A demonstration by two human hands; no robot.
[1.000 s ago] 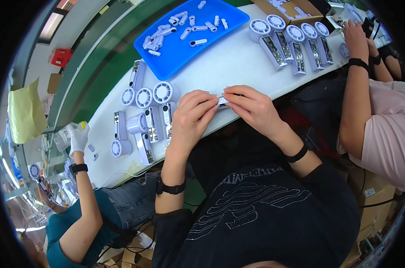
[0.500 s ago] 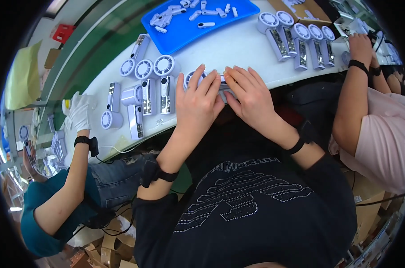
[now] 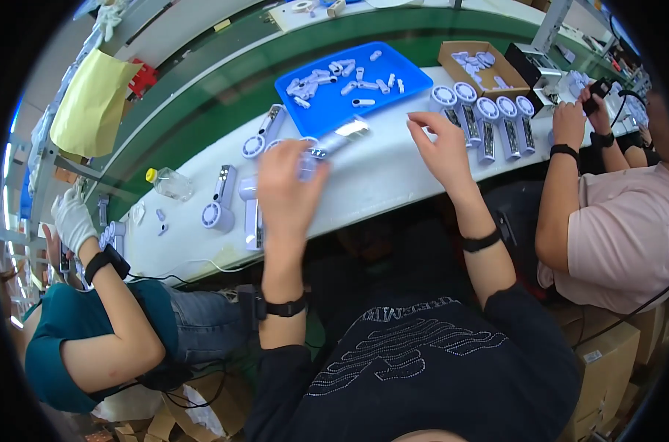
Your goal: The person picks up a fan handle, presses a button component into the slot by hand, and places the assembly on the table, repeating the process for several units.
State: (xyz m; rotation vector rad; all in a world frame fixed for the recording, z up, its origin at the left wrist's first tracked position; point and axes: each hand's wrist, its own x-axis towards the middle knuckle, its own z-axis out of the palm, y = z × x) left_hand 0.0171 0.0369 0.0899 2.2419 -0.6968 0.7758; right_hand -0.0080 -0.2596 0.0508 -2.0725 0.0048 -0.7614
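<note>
Holding a blurred lavender fan (image 3: 343, 137) over the white table (image 3: 382, 180), near the blue tray (image 3: 321, 118), the left hand (image 3: 284, 184) curls; the right hand (image 3: 443, 151), empty, thumb and fingers parted, hovers near other fans (image 3: 487, 127).

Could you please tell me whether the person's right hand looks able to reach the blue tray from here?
Probably yes: the right hand looks empty and appears close to the near edge of the blue tray, with only white tabletop showing between them.
</note>
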